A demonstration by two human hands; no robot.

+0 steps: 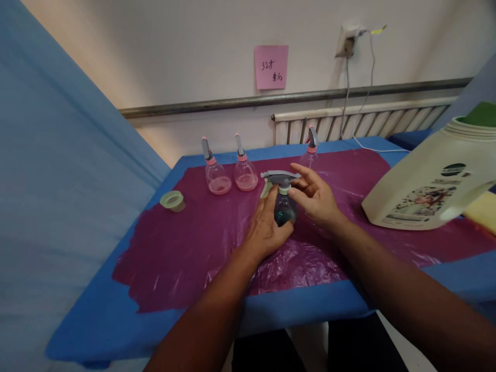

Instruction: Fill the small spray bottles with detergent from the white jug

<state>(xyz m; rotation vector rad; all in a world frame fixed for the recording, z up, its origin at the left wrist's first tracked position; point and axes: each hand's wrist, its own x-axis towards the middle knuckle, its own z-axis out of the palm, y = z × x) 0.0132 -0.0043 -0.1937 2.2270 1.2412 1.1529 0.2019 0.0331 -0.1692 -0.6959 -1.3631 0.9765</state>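
Observation:
A small clear spray bottle point(284, 208) with dark greenish liquid and a grey trigger head stands on the purple plastic sheet point(186, 248). My left hand point(265, 227) wraps round the bottle's body from the left. My right hand point(315, 195) pinches the pale green collar under the trigger head, fingers curled on it. The bottle stands upright between both hands.
Two pink-collared spray bottles point(217, 175) point(245, 173) with pink liquid stand at the back, a third point(311, 150) behind my right hand. A pale green cap point(172, 200) lies at left. A large white detergent jug point(430, 181) lies tilted at right. Blue cloth covers the table point(116, 320).

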